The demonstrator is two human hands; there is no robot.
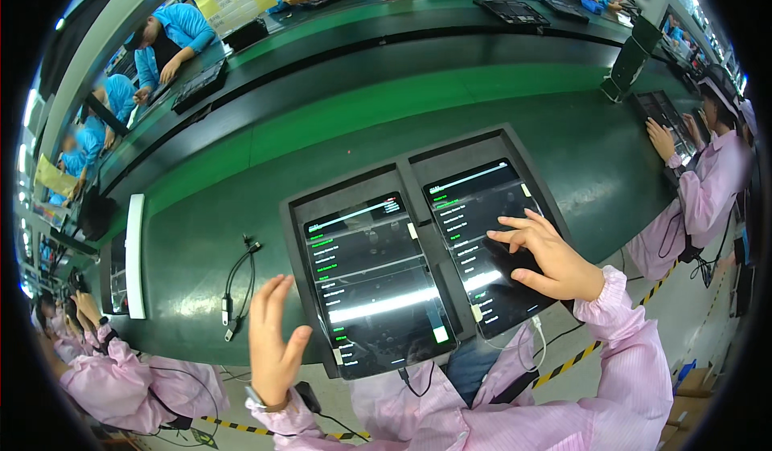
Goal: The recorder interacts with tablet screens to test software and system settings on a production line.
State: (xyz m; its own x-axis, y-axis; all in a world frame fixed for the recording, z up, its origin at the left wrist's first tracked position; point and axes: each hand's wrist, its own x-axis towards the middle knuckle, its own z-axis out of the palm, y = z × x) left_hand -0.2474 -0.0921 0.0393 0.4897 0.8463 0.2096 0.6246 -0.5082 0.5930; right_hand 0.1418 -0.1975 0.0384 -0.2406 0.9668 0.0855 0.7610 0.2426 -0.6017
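Note:
Two tablets lie side by side in a black two-bay tray, both screens lit with a dark list of white and green lines. Over the right tablet is my right hand, fingers spread and nothing in it; whether a fingertip touches the glass I cannot tell. My left hand is raised beside the left edge of the left tablet, its fingers stretched out and holding nothing. A black cable runs from the left tablet's lower edge, and a white cable from the right one's.
A short black cable with plugs lies on the green bench at the left. Beyond it stands a white bar. Co-workers in pink sit on both sides; others in blue work across the bench. A dark post rises at the back right.

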